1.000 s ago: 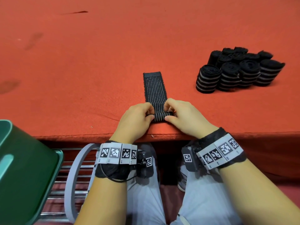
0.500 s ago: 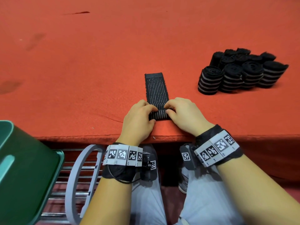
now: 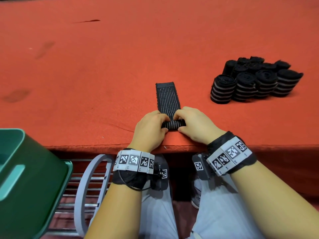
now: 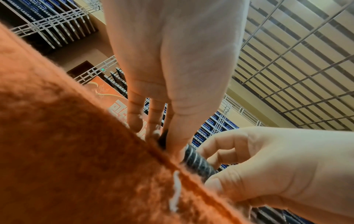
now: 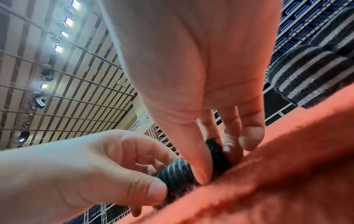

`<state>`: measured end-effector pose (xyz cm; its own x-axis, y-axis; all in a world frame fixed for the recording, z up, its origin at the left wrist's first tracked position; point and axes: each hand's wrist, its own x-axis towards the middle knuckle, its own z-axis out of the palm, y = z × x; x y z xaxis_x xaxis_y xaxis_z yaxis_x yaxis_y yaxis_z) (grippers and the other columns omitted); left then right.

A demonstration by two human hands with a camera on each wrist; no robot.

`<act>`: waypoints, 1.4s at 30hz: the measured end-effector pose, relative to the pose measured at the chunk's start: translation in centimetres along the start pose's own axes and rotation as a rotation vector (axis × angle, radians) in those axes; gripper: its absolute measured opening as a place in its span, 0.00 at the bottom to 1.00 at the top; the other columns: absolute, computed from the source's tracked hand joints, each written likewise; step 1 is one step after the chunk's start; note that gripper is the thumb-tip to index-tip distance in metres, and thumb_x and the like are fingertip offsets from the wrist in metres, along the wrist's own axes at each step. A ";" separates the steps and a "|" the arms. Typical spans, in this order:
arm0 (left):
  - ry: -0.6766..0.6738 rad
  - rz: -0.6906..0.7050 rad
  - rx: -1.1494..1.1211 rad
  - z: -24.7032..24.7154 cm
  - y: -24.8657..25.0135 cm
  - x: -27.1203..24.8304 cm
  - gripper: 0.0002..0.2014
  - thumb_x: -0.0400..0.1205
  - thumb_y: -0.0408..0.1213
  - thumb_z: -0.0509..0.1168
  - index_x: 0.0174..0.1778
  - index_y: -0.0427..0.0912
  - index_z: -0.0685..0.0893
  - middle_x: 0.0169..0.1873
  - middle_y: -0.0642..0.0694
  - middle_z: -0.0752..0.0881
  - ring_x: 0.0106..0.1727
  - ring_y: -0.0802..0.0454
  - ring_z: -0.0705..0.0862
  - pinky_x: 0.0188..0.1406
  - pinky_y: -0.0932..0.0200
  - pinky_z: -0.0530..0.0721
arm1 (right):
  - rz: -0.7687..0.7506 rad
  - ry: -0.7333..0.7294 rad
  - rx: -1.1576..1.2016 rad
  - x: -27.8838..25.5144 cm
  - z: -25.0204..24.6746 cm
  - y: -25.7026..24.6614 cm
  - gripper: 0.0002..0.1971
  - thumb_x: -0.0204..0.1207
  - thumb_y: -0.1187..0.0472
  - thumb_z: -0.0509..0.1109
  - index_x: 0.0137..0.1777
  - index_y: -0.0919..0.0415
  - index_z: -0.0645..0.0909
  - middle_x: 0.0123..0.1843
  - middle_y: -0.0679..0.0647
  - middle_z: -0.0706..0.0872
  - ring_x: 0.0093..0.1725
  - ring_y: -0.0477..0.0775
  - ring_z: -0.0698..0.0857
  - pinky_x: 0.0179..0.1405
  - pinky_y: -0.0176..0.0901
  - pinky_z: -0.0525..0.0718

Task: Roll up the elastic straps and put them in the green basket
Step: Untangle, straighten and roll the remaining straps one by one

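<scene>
A black elastic strap with thin white stripes [image 3: 168, 99] lies flat on the red felt table, pointing away from me. Its near end is wound into a small roll [image 3: 173, 125] close to the table's front edge. My left hand [image 3: 161, 123] pinches the roll's left end and my right hand [image 3: 181, 122] pinches its right end, thumbs on the near side. The wrist views show the roll [image 4: 197, 163] [image 5: 176, 172] held between thumb and curled fingers of each hand. The green basket [image 3: 25, 178] stands below the table at the lower left.
Several rolled straps [image 3: 255, 81] stand in a cluster on the table [image 3: 103, 75] at the right, also in the right wrist view [image 5: 316, 75]. A grey ring and wire rack [image 3: 89, 183] sit below the table edge beside the basket. My knees are under the table.
The roll has grown thicker and moved a little away from me, and the flat part of the strap is shorter. Both hands kept their hold and shifted forward with it.
</scene>
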<state>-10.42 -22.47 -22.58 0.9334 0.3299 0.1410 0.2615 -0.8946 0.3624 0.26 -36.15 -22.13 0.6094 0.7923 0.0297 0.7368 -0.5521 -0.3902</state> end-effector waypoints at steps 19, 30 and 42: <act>-0.127 0.015 -0.155 -0.8 0.9 -3.8 0.13 0.73 0.41 0.78 0.50 0.55 0.84 0.47 0.58 0.76 0.49 0.53 0.80 0.52 0.47 0.82 | -0.070 -0.080 0.126 -4.8 -0.5 0.6 0.13 0.71 0.58 0.79 0.51 0.48 0.80 0.47 0.43 0.77 0.46 0.43 0.74 0.50 0.45 0.77; -0.080 0.025 -0.309 -0.4 0.2 -3.0 0.11 0.78 0.37 0.72 0.54 0.51 0.82 0.48 0.56 0.82 0.50 0.55 0.80 0.58 0.49 0.80 | -0.052 -0.032 0.141 -4.2 -0.3 1.1 0.11 0.77 0.54 0.74 0.59 0.51 0.86 0.56 0.46 0.76 0.49 0.47 0.79 0.57 0.51 0.81; -0.046 0.057 -0.336 -0.1 -0.4 -2.5 0.11 0.74 0.38 0.77 0.50 0.50 0.87 0.44 0.55 0.79 0.41 0.60 0.78 0.47 0.58 0.78 | -0.041 0.038 0.174 -3.3 -0.2 1.4 0.07 0.78 0.57 0.74 0.54 0.51 0.87 0.44 0.42 0.78 0.49 0.46 0.77 0.54 0.44 0.75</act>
<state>-12.92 -22.91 -23.01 0.9562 0.2619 0.1309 0.1204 -0.7592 0.6396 -0.63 -39.62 -22.60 0.5928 0.8011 0.0825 0.7018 -0.4636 -0.5410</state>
